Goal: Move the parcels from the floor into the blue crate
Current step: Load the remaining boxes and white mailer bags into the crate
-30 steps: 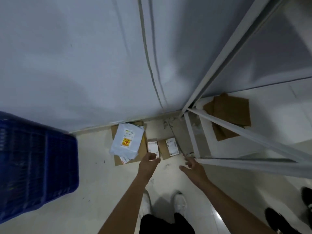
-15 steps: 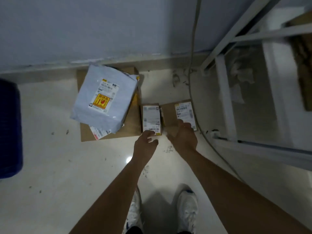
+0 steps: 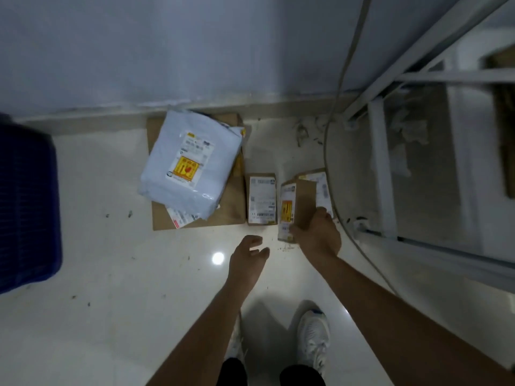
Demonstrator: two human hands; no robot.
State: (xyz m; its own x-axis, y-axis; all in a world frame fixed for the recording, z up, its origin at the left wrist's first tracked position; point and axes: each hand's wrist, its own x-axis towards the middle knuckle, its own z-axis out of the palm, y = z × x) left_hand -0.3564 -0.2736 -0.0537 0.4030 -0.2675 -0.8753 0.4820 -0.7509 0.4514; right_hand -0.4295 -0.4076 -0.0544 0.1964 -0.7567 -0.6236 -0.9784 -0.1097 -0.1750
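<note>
My right hand point(image 3: 317, 235) grips a small brown cardboard parcel point(image 3: 296, 207), tipped up on its edge off the floor, a yellow sticker on its side. To its left a second small brown parcel point(image 3: 261, 199) with a white label lies flat. My left hand point(image 3: 248, 260) hovers open just below that one, touching nothing. Further left, a white plastic mailer point(image 3: 192, 165) with a yellow sticker lies on top of a large flat brown box point(image 3: 231, 201). The blue crate point(image 3: 28, 204) stands at the left edge.
A grey wall runs along the back. A white metal rack frame point(image 3: 381, 168) stands on the right, with a cable point(image 3: 328, 151) curving down past the parcels. Paper scraps lie under the rack. My white shoes point(image 3: 313, 335) are at the bottom.
My right hand has closed on the right small parcel and tipped it up off the floor. My left hand has drawn back from the middle parcel. The view has moved closer to the floor.
</note>
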